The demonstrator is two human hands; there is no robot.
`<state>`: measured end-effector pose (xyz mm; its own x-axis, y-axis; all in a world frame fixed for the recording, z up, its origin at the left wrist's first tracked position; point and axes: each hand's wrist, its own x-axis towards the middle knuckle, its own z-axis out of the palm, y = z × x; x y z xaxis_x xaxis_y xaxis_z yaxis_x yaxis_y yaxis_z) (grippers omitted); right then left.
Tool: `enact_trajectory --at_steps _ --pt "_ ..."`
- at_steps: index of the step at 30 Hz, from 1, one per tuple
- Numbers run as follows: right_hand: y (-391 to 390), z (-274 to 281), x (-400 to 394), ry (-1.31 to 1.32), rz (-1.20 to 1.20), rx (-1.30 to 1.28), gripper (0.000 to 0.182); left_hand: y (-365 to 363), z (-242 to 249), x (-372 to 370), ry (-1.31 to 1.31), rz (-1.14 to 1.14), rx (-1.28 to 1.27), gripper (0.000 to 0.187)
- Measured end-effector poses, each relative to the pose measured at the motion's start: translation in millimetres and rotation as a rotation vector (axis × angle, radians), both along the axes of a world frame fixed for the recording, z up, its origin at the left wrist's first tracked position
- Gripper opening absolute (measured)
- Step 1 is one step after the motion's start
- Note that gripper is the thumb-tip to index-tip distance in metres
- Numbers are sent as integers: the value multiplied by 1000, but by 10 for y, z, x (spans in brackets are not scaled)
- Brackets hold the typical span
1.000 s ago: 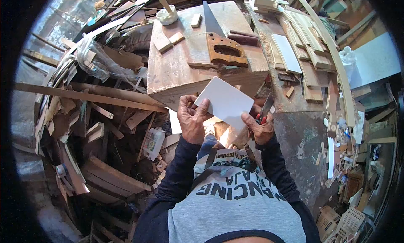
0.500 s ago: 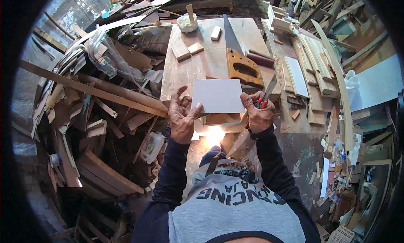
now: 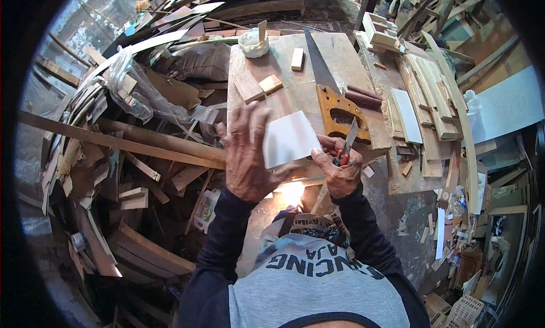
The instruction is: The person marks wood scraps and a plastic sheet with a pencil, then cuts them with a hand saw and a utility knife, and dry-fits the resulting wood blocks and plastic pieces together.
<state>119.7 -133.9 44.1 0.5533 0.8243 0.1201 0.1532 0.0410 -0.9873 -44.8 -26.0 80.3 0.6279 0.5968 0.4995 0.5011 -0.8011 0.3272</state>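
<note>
A white rectangular board [image 3: 290,139] is tilted in front of me, its right lower corner pinched by my right hand [image 3: 339,172]. That same hand also holds a red-handled knife [image 3: 350,136] with its blade pointing up. My left hand [image 3: 247,152] is spread open at the board's left side, slightly blurred, its back toward me. Whether its fingers touch the board cannot be made out. Just beyond, a handsaw [image 3: 342,113] with a wooden handle lies on the worktable [image 3: 241,78].
On the worktable are small wood blocks [image 3: 271,84], a white tub [image 3: 253,44] with a stick, and dark red rods [image 3: 363,97]. Stacked wood strips [image 3: 434,101] lie to the right. A long plank [image 3: 119,138] and scrap wood fill the left. A bright light [image 3: 292,193] shines below the board.
My left hand has let go of the board and opened out beside it. The board has tilted in my right hand. The view has shifted a little.
</note>
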Motion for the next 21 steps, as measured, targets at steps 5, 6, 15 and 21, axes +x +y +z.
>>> enact_trajectory --at_steps 5,6,15,21 --pt "76 255 -190 16 19 172 24 184 -94 78 -171 -281 -259 94" --pt "66 222 -150 92 41 210 22 192 -95 48 -195 -314 -339 91" --pt "150 195 363 -729 3 -251 16 65 -241 183 -641 -364 -1299 34" --pt "110 456 509 -501 -51 -252 19 -8 -201 266 -704 -404 -1498 36"
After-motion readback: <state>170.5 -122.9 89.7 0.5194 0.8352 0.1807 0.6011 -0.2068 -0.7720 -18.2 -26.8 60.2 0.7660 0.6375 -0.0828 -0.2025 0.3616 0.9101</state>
